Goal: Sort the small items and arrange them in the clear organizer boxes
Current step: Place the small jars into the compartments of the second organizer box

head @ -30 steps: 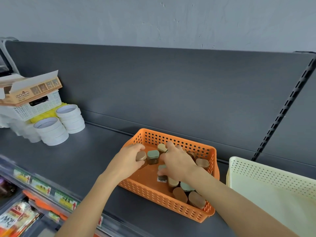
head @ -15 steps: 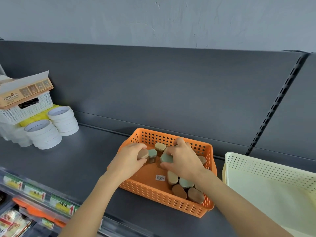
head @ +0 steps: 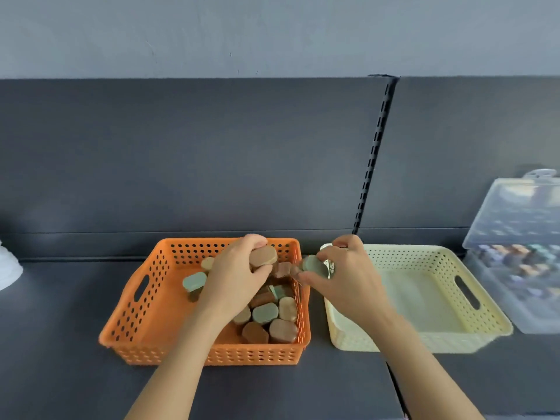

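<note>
An orange perforated basket (head: 142,313) on the dark shelf holds several small capped jars (head: 266,313) in tan, green and brown. My left hand (head: 233,280) is over the basket and grips a tan-capped jar (head: 263,256). My right hand (head: 345,277) is above the gap between the baskets, pinching a green-capped jar (head: 315,265). A cream perforated basket (head: 472,316) sits to the right. Further right a clear organizer box (head: 515,253) stands with its lid raised and small coloured items inside.
The shelf's dark back panel (head: 212,153) rises behind the baskets, with a slotted upright (head: 371,165) between them. A white object (head: 7,268) shows at the far left edge. Bare shelf surface (head: 54,344) lies left of and in front of the orange basket.
The view has swung right, bringing the cream basket and clear organizer box into sight. Both hands have lifted jars out of the orange basket; the right hand has moved right past its rim.
</note>
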### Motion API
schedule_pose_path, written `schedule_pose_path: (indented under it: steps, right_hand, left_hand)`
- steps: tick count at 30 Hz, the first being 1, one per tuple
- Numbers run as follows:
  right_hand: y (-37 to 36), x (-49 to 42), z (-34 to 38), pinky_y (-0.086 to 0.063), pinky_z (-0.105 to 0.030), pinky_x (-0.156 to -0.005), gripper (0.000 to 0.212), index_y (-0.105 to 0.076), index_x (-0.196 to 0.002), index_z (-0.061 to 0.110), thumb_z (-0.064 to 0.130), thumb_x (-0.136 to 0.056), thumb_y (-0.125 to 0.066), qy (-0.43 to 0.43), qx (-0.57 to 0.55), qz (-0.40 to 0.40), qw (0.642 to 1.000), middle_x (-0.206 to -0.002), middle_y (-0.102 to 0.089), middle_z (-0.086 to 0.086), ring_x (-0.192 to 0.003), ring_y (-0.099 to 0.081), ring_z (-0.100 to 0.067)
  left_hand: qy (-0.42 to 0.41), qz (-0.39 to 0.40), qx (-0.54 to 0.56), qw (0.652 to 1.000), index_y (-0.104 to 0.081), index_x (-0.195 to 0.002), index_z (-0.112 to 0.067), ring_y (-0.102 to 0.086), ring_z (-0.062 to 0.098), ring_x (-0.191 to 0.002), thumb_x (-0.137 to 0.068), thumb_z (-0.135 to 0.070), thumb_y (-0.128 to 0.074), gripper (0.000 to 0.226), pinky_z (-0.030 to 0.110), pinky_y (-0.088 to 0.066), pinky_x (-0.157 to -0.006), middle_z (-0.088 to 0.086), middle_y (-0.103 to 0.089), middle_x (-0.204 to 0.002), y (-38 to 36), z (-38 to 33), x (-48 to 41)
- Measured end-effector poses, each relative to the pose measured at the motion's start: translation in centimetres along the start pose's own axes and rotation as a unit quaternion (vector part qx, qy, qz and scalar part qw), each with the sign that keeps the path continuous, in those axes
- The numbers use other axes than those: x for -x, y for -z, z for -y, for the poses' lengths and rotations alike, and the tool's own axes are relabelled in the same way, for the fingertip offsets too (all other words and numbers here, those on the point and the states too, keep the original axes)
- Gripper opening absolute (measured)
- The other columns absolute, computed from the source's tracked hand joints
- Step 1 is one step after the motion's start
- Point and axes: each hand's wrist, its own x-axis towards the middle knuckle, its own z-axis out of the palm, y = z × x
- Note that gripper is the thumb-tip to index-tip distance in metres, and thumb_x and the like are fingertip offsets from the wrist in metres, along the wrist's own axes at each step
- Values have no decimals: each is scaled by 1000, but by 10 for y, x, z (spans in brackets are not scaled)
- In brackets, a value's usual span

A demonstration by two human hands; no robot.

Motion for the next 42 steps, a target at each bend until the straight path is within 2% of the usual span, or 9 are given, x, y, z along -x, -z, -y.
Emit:
schedule_pose_path:
  steps: [3,7,9,13,16,22,30,37,42]
  right_hand:
    - [23,13,-25,-38,-20,-72,34,-68,-96,19,44,-74,-74,-44,-30,-42,998,-117,-42,5,-82,-52,-9]
    - [54,30,-59,-40,-21,-68,36,-67,-99,20,46,-75,-73,-75,-32,-81,993,-118,-42,6,-75,-51,-1]
    - [70,40,-80,-43,-21,-66,37,-67,-100,20,47,-76,-71,-92,-19,-89,992,-118,-42,7,-78,-52,-4]
    - [101,65,-127,-45,-23,-73,35,-66,-96,19,47,-76,-71,-109,-12,-92,990,-116,-41,7,-90,-52,-11]
    - [128,88,-166,-41,-20,-74,36,-65,-100,18,45,-78,-71,-124,-4,-83,989,-116,-39,6,-89,-51,-12]
    - [181,134,-249,-43,-22,-75,37,-66,-99,17,46,-77,-70,-174,-5,-93,980,-116,-37,6,-86,-53,-14]
    - [255,184,-351,-46,-21,-82,39,-64,-108,21,48,-80,-69,-224,39,-102,969,-118,-36,7,-92,-51,-12]
    - [301,200,-421,-44,-18,-79,37,-63,-108,25,50,-81,-67,-275,46,-133,951,-115,-31,11,-91,-49,-9]
    - [330,195,-471,-40,-14,-73,37,-64,-107,24,47,-78,-71,-304,34,-166,938,-117,-36,9,-86,-50,-7]
  left_hand:
    - [-30,-1,20,999,-60,-114,-27,-50,1,-99,-84,-18,-70,33,2,-32,-72,-19,-57,-108,-14,-29,-1]
    - [-64,11,50,997,-65,-111,-24,-50,2,-97,-82,-13,-71,32,5,-35,-74,-16,-60,-107,-33,-68,1]
    - [-76,27,62,995,-65,-111,-23,-51,3,-98,-80,-12,-71,33,8,-36,-77,-17,-59,-106,-48,-92,4]
    - [-92,53,69,992,-66,-108,-25,-52,4,-100,-78,-10,-71,33,9,-33,-81,-19,-58,-105,-87,-142,13]
    - [-103,78,74,989,-66,-110,-24,-52,4,-101,-78,-11,-72,34,14,-35,-85,-17,-60,-108,-118,-183,25]
    - [-136,123,90,979,-66,-109,-23,-53,4,-100,-79,-10,-71,34,12,-37,-85,-15,-62,-109,-184,-264,48]
    - [-196,177,107,959,-59,-125,-24,-53,6,-108,-83,-17,-71,45,17,-42,-89,-13,-59,-121,-270,-372,64]
    - [-256,204,117,938,-62,-114,-25,-52,4,-94,-84,-18,-70,32,5,-37,-72,-16,-58,-108,-343,-444,52]
    - [-284,234,154,917,-64,-110,-26,-54,6,-94,-82,-17,-71,30,13,-44,-77,-16,-60,-106,-398,-493,33]
